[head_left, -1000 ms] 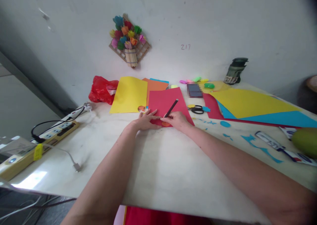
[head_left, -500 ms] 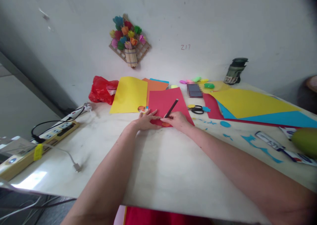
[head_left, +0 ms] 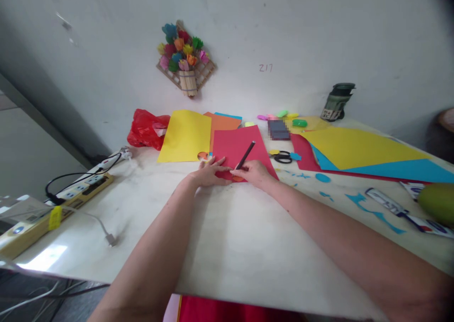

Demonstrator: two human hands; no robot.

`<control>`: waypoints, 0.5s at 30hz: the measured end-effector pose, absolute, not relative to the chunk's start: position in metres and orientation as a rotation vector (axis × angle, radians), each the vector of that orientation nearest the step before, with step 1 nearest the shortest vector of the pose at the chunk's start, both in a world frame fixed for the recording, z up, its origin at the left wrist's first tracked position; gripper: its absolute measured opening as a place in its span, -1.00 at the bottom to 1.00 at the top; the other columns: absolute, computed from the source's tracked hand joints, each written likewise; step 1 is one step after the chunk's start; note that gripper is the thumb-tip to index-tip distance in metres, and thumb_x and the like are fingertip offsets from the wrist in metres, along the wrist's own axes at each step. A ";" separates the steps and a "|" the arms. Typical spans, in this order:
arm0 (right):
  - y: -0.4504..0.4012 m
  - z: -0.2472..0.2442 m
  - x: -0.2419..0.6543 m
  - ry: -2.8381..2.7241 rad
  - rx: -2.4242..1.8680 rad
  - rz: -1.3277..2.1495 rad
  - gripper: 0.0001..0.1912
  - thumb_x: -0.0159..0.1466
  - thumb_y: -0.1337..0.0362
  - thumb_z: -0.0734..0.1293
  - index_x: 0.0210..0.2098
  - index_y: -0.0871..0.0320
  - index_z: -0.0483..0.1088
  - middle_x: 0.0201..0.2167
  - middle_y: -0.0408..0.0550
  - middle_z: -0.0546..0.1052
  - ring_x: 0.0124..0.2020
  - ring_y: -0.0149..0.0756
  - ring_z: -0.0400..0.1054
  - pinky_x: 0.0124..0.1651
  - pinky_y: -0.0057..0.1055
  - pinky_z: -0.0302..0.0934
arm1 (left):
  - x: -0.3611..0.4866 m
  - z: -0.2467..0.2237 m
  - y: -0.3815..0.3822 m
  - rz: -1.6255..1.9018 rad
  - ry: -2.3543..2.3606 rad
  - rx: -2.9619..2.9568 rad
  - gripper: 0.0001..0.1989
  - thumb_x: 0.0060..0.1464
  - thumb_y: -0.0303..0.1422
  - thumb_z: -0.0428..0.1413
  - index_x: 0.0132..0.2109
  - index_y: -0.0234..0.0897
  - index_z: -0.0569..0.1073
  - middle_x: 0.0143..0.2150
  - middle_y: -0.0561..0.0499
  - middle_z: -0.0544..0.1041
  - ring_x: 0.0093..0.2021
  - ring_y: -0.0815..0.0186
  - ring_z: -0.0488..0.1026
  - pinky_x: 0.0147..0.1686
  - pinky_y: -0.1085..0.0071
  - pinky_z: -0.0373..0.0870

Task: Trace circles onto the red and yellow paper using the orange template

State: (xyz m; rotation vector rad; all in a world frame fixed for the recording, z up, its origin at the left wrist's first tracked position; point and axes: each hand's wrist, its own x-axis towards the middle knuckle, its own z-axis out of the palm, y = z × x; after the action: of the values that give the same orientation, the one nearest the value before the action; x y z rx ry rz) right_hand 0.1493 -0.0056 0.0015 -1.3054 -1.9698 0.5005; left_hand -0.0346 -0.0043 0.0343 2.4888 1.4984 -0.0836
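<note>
Right hand: grip on dark pen, by orange piece on red sheet. Left hand: grip released, fingers spread at sheet's near-left.

left hand: bare | right hand: bare | left forearm: bare | right forearm: bare, small spot

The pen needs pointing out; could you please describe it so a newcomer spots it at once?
On the pale table, look for the red sheet just left of the black-handled scissors. At its near edge, the right hand holds the pen, its upper end slanting up and to the right. It is slim, straight and dark, unlike the small orange piece by the hand.
</note>
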 end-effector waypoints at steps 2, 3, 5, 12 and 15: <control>-0.006 0.002 0.150 -1.976 -1.304 0.511 -0.64 -0.04 -0.02 0.25 -0.44 0.12 0.45 -0.51 -0.10 0.49 -0.48 -0.39 0.32 -0.49 -0.54 0.09 | -0.035 0.033 -0.004 -0.078 1.503 2.494 -0.35 -0.21 0.16 -0.12 0.07 0.14 0.10 0.22 0.26 -0.24 0.17 0.06 -0.41 0.04 0.01 -0.38; -0.006 0.002 0.150 -1.979 -1.301 0.516 -0.65 -0.04 -0.01 0.25 -0.44 0.12 0.45 -0.51 -0.10 0.49 -0.48 -0.39 0.32 -0.49 -0.54 0.09 | -0.035 0.033 -0.004 -0.074 1.504 2.493 -0.36 -0.21 0.16 -0.12 0.07 0.15 0.11 0.22 0.26 -0.23 0.17 0.06 -0.41 0.04 0.01 -0.38; -0.006 0.003 0.150 -1.983 -1.291 0.522 -0.67 -0.03 0.02 0.26 -0.45 0.13 0.45 -0.52 -0.10 0.49 -0.48 -0.39 0.32 -0.49 -0.53 0.09 | -0.035 0.033 -0.004 -0.062 1.504 2.483 -0.36 -0.21 0.16 -0.12 0.07 0.15 0.11 0.22 0.27 -0.22 0.17 0.06 -0.42 0.04 0.01 -0.38; -0.009 0.007 0.150 -1.981 -1.298 0.529 -0.73 -0.04 0.08 0.29 -0.48 0.15 0.45 -0.54 -0.10 0.49 -0.49 -0.38 0.33 -0.50 -0.53 0.11 | -0.034 0.034 -0.005 -0.069 1.516 2.478 -0.36 -0.21 0.15 -0.12 0.06 0.14 0.12 0.22 0.27 -0.24 0.17 0.06 -0.43 0.05 0.03 -0.39; -0.009 0.007 0.151 -1.979 -1.285 0.531 -0.72 -0.04 0.08 0.29 -0.47 0.15 0.45 -0.54 -0.10 0.49 -0.49 -0.38 0.33 -0.49 -0.53 0.13 | -0.034 0.034 -0.005 -0.070 1.515 2.475 -0.36 -0.21 0.15 -0.12 0.07 0.13 0.12 0.22 0.28 -0.23 0.17 0.06 -0.42 0.05 0.02 -0.39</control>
State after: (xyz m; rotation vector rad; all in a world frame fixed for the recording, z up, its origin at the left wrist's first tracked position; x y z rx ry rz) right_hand 0.1510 -0.0091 0.0070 -1.2847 -1.9786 0.5313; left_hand -0.0336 -0.0055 0.0344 2.4753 1.5148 -0.0697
